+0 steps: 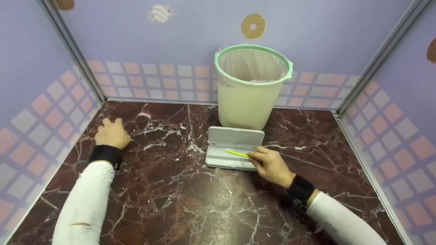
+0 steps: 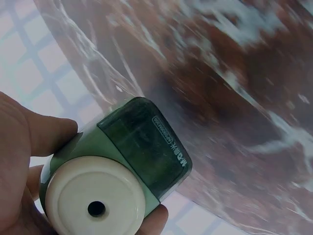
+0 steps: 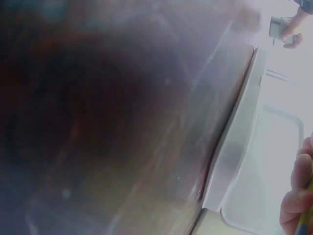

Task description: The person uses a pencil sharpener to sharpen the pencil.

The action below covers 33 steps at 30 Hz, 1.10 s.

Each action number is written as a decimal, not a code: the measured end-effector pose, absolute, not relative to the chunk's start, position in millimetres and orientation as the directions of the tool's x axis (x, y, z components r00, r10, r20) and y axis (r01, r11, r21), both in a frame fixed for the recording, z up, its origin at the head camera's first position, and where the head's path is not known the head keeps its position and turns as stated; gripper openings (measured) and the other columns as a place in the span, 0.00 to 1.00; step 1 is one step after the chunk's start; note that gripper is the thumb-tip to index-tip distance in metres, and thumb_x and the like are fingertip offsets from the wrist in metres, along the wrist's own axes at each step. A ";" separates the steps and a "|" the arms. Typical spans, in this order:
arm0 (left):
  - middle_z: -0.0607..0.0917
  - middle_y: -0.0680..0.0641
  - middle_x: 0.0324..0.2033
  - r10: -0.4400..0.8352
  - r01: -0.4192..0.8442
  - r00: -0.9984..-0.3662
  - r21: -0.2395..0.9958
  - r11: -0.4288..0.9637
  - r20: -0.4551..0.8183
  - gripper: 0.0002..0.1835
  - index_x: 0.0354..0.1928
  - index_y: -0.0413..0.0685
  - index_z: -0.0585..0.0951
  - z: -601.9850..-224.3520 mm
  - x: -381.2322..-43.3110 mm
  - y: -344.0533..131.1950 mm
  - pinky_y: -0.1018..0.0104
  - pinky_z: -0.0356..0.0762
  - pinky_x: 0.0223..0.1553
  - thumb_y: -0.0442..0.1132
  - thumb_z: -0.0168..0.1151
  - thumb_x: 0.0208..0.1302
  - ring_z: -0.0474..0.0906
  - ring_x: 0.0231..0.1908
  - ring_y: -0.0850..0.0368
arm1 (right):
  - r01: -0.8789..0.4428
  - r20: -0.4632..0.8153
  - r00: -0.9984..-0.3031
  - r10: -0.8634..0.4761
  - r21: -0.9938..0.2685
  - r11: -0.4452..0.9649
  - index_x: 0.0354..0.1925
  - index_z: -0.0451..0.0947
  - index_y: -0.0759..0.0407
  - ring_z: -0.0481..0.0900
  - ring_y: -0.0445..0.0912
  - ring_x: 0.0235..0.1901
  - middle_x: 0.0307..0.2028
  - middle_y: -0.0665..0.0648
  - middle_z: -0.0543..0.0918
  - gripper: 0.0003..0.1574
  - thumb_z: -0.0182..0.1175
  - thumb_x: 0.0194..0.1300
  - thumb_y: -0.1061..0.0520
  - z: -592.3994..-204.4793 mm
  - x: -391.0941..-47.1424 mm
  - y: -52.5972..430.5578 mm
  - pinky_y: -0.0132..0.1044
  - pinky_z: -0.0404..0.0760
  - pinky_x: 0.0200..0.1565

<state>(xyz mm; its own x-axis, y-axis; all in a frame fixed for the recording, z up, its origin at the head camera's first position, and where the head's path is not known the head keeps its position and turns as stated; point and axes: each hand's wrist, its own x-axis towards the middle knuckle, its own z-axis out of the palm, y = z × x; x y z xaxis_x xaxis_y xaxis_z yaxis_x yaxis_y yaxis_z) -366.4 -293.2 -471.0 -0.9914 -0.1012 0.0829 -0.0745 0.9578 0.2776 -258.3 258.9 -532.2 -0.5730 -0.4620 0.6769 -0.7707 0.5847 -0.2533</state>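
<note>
My left hand (image 1: 110, 133) is at the left side of the tabletop, its back toward the head camera. In the left wrist view its fingers grip a green pencil sharpener (image 2: 146, 142) with a round cream face, a centre hole and a dark see-through container. The head view hides the sharpener behind the hand. My right hand (image 1: 272, 166) pinches a yellow-green pencil (image 1: 235, 153) by one end, its other end pointing left over an open grey pencil case (image 1: 221, 161). The case lid (image 1: 236, 136) stands up at the back. Only part of the pencil shows in the right wrist view.
Behind the pencil case stands a cream waste bin (image 1: 245, 102) with a green rim and a plastic liner. Patterned panels (image 1: 153, 44) enclose the back and both sides of the dark red marbled tabletop (image 1: 163, 197). Small white specks lie between the left hand and the case.
</note>
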 end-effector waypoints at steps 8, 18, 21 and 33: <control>0.73 0.17 0.60 0.001 0.036 -0.991 0.266 0.963 0.131 0.27 0.67 0.33 0.75 -463.1 -358.7 -253.4 0.19 0.84 0.52 0.36 0.58 0.67 0.80 0.55 0.11 | -0.761 0.664 -0.587 -0.464 -0.258 0.595 0.47 0.94 0.60 0.81 0.41 0.28 0.34 0.53 0.89 0.10 0.76 0.68 0.66 -530.9 -257.4 260.0 0.31 0.81 0.32; 0.79 0.21 0.58 0.134 0.174 -0.973 0.211 0.962 0.189 0.25 0.65 0.36 0.79 -454.6 -342.0 -209.1 0.23 0.87 0.49 0.40 0.64 0.69 0.85 0.50 0.18 | -0.766 0.663 -0.582 -0.471 -0.253 0.591 0.46 0.94 0.60 0.83 0.41 0.29 0.35 0.53 0.89 0.10 0.77 0.66 0.67 -531.0 -258.4 258.0 0.31 0.82 0.33; 0.81 0.23 0.56 0.179 0.220 -0.962 0.191 0.957 0.208 0.23 0.63 0.37 0.81 -453.8 -336.4 -197.1 0.26 0.89 0.46 0.40 0.65 0.69 0.87 0.47 0.20 | -0.770 0.669 -0.575 -0.471 -0.247 0.588 0.45 0.93 0.61 0.82 0.41 0.28 0.34 0.53 0.89 0.11 0.78 0.64 0.69 -531.5 -258.5 257.4 0.31 0.82 0.32; 0.84 0.31 0.48 0.339 0.368 -0.918 0.126 0.921 0.204 0.14 0.48 0.41 0.84 -456.4 -309.8 -154.3 0.37 0.92 0.37 0.41 0.72 0.66 0.89 0.38 0.31 | -0.779 0.675 -0.566 -0.474 -0.251 0.574 0.45 0.94 0.61 0.80 0.40 0.27 0.33 0.53 0.88 0.11 0.79 0.64 0.68 -531.0 -257.8 254.8 0.30 0.79 0.30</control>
<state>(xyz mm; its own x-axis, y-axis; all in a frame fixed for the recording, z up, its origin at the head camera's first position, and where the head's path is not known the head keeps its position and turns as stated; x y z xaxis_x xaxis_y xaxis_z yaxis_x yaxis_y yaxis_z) -309.8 -154.3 -456.4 -0.9184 0.3391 0.2038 0.3681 0.9212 0.1260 -257.8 254.8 -531.0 -0.5662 -0.4737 0.6746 -0.7794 0.5741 -0.2510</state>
